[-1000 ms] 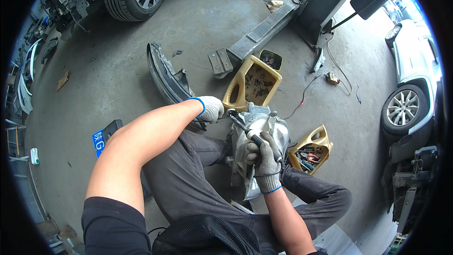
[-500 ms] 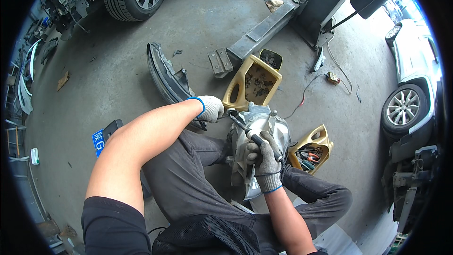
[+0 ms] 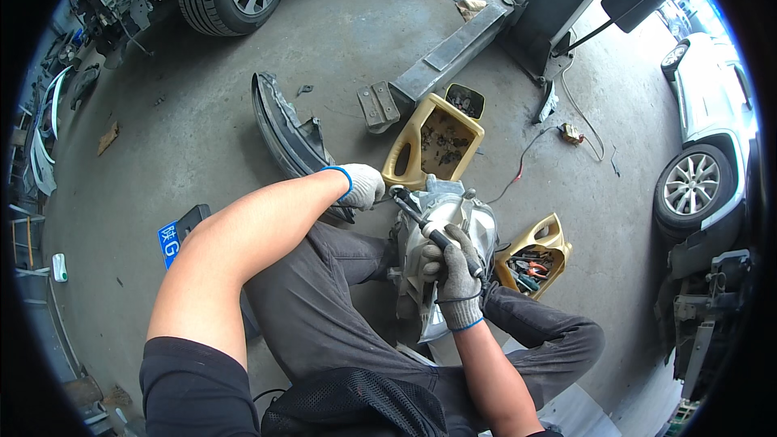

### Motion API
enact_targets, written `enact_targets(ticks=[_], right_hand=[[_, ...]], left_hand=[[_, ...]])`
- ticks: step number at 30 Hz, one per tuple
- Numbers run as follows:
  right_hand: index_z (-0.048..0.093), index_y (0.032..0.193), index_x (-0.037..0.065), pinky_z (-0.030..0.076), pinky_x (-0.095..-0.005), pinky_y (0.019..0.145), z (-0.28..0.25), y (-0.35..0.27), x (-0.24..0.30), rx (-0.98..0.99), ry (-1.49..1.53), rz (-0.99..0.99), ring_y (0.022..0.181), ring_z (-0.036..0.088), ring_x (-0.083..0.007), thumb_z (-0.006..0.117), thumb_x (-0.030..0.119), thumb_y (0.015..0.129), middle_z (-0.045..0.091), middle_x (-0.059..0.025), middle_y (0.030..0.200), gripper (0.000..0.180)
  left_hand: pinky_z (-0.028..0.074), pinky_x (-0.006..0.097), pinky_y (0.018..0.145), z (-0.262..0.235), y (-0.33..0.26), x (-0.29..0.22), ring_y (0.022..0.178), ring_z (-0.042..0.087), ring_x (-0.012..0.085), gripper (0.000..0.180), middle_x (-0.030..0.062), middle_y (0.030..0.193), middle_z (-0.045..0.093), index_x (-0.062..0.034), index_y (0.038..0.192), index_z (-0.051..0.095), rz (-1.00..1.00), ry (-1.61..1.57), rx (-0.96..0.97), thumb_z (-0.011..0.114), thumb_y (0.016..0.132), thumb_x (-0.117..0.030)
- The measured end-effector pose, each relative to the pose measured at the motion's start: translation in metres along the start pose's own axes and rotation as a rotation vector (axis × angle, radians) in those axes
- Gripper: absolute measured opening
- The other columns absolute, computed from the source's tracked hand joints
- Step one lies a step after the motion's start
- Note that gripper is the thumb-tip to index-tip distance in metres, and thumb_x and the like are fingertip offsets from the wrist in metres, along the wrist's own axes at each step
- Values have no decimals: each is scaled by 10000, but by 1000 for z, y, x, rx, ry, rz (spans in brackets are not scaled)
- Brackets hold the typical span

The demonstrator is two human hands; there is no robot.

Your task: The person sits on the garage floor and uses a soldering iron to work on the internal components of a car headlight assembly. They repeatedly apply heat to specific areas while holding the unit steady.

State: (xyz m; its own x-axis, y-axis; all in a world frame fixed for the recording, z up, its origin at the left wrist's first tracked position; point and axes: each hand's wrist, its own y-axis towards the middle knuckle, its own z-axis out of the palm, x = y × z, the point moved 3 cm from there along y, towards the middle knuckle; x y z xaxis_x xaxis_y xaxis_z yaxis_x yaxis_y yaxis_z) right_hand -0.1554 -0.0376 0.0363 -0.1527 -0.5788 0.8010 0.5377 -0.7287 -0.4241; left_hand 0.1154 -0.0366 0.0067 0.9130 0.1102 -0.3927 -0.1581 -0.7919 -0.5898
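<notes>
A car headlight unit (image 3: 481, 226) with a clear, silvery housing rests between my bent legs. My right hand (image 3: 460, 271), in a grey knit glove with a blue cuff, is wrapped round a rod-shaped tool (image 3: 438, 235) with a black and white grip. This tool slants across the headlight, its far end near the upper left corner of the housing. At that corner is my left hand (image 3: 366, 186), gloved too, its fingers curled closed. A thin piece seems to stick out from them toward the tool's end; what they hold is hidden.
Beyond the headlight lies a cut-open gold jug (image 3: 401, 163) of small dark parts, beside a small container (image 3: 465, 102). Another gold jug (image 3: 550, 231) holds hand tools at right. A dark curved car part (image 3: 279, 125), a steel lift arm (image 3: 453, 53) and a power cord (image 3: 530, 150) lie around.
</notes>
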Motion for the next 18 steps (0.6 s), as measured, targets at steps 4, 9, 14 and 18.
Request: enact_targets(ticks=[4, 9, 14, 18], right_hand=[[324, 1444, 42, 501, -233, 587, -7, 3, -4, 57, 9, 39, 792, 570, -132, 549, 165, 968, 592, -186, 1162, 540], [321, 1436, 34, 499, -228, 591, -2, 1, 0, 50, 1, 27, 806, 566, -137, 556, 159, 960, 585, -191, 1169, 545], [310, 1438, 26, 497, -226, 594, -3, 2, 0, 59, -9, 31, 810, 561, -139, 554, 153, 956, 582, -195, 1177, 555], [307, 1442, 25, 498, -229, 595, -3, 2, -2, 59, -6, 16, 805, 560, -141, 545, 145, 955, 587, -194, 1169, 555]], left_hand=[[524, 395, 738, 2, 1, 3, 827, 685, 298, 270, 132, 875, 723, -93, 954, 752, 6, -17, 0, 691, 696, -144], [522, 397, 734, 1, 0, 1, 824, 684, 297, 265, 133, 869, 722, -91, 954, 751, 4, -10, -5, 698, 701, -154], [521, 400, 729, 1, 1, 2, 823, 683, 299, 258, 133, 871, 722, -93, 952, 750, 5, -7, -4, 699, 708, -160], [521, 401, 728, 3, 3, 4, 823, 683, 300, 256, 133, 872, 721, -94, 950, 749, 4, 0, 0, 701, 709, -165]])
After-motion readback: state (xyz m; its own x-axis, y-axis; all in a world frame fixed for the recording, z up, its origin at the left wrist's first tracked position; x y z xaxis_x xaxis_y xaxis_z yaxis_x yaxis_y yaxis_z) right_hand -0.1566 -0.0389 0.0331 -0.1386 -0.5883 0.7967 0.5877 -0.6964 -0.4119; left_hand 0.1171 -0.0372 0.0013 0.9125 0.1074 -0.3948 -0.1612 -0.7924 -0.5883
